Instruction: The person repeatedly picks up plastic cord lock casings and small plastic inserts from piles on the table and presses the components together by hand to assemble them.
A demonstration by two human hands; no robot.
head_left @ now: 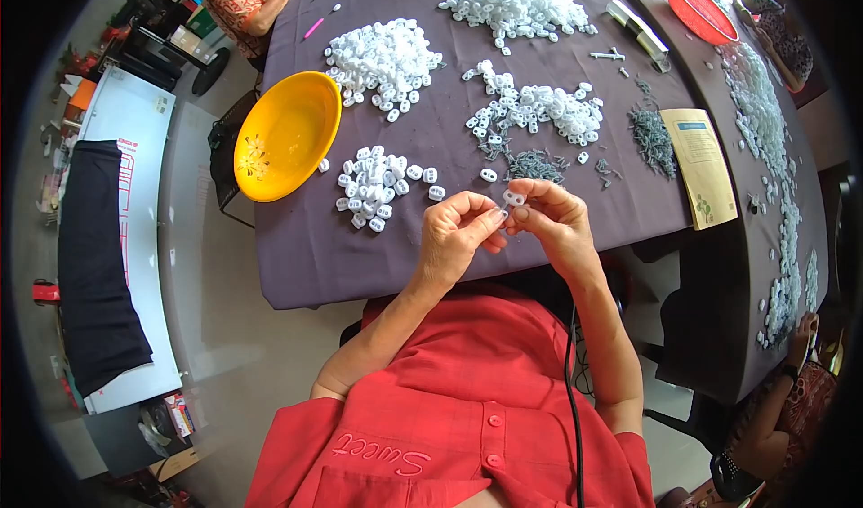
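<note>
yellow bowl (286, 135) far left, nearly bare | small done-looking pile (378, 189) left | left hand (454, 238) grip pinching a tiny part | right hand (553, 220) grip pinching white plastic clip (514, 198) above near counter (306, 247) edge | large loose heaps (530, 108) far, remaining

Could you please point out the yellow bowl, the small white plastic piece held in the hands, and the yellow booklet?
yellow bowl (297, 126): head view, on its bare inner wall.
small white plastic piece (513, 199): head view, on its top, between the fingertips.
yellow booklet (701, 162): head view, on its cover's middle.
</note>
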